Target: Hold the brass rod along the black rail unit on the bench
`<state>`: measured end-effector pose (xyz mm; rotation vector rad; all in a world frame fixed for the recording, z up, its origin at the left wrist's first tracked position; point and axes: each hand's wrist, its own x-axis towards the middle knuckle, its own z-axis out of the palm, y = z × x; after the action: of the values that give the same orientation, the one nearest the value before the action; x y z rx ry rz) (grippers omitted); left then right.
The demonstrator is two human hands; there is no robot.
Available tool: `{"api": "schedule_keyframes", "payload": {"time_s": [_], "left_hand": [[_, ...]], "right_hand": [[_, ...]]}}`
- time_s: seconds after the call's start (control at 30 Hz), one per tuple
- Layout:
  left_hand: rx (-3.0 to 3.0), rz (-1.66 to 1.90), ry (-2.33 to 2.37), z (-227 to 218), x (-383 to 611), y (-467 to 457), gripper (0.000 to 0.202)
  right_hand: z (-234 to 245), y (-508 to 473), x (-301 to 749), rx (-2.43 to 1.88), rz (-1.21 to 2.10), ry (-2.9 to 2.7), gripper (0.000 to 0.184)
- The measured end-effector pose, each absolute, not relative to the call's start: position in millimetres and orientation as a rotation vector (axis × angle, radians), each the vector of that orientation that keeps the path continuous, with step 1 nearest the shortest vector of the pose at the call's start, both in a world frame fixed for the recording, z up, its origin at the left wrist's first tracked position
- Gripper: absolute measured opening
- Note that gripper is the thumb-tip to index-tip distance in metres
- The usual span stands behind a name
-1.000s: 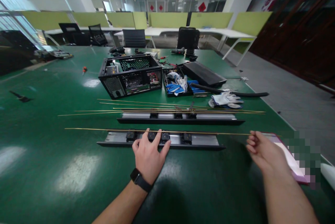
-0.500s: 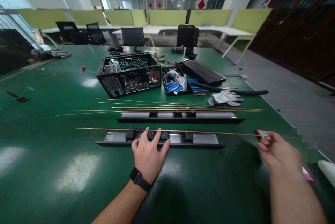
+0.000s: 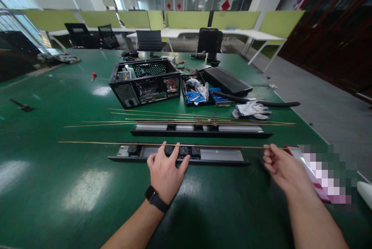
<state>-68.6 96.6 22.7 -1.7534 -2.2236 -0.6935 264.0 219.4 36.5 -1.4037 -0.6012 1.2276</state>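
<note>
My left hand (image 3: 166,173), wearing a black watch (image 3: 152,195), rests with its fingers spread over black blocks (image 3: 183,150) on the nearer metal rail (image 3: 216,155). Part of the rail and of the blocks is hidden under the fingers. At the right, my right hand (image 3: 280,163) pinches a thin brass-coloured rod (image 3: 95,142). The rod runs level along the back of the rail, across the blocks, and sticks out far past its left end. Another black block (image 3: 134,149) sits near the rail's left end.
Behind lies a second rail (image 3: 240,129) with loose thin rods (image 3: 145,111) across it. Farther back are an open computer case (image 3: 145,82), a tray with gloves (image 3: 200,90), another glove (image 3: 252,109) and a black panel (image 3: 228,79). A red-edged packet (image 3: 296,151) lies at right.
My right hand has moved left, and the rod's left tip has slid farther left. The outer two blocks on the nearer rail have shifted left too. My left hand has stayed put.
</note>
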Motion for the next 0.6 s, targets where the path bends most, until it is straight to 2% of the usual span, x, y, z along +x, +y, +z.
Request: {"api": "schedule_keyframes", "payload": {"time_s": [0.3,0.6], "left_hand": [[-1.756,-0.696,-2.228,23,-69,96,0.044],[-1.751,-0.698,-2.229,23,-68,97,0.044]], "right_hand": [[32,215,254,-1.411,1.259,-0.594,0.015],[32,212,249,-1.399,1.269,-0.631,0.024]]}}
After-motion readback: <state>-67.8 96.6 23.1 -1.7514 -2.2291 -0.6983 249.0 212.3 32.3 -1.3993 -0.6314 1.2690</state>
